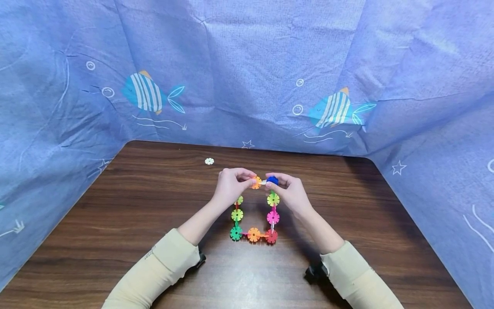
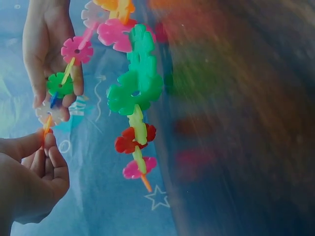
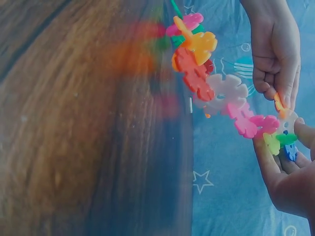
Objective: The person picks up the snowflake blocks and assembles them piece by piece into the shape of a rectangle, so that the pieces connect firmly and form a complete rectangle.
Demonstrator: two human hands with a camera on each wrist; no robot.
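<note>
A chain of colourful notched plastic discs hangs between my hands in a squared loop. My left hand (image 1: 230, 185) pinches an orange disc (image 1: 256, 183) between thumb and fingertips. My right hand (image 1: 292, 191) holds a blue disc (image 1: 273, 180) at the upper right corner. A white disc (image 1: 263, 182), seen edge-on, joins the two. Down the right side run a yellow-green disc (image 1: 273, 199), a pink disc (image 1: 273, 217) and a red disc (image 1: 271, 236). A green disc (image 1: 236, 233) marks the lower left corner. In the left wrist view, the left side's end, an orange disc (image 2: 146, 182), hangs free.
One loose pale disc (image 1: 209, 161) lies on the dark wooden table (image 1: 162, 189) toward the back. Behind and along both sides hangs a blue fish-print cloth (image 1: 247, 77). Dark straps or devices sit below both cuffs.
</note>
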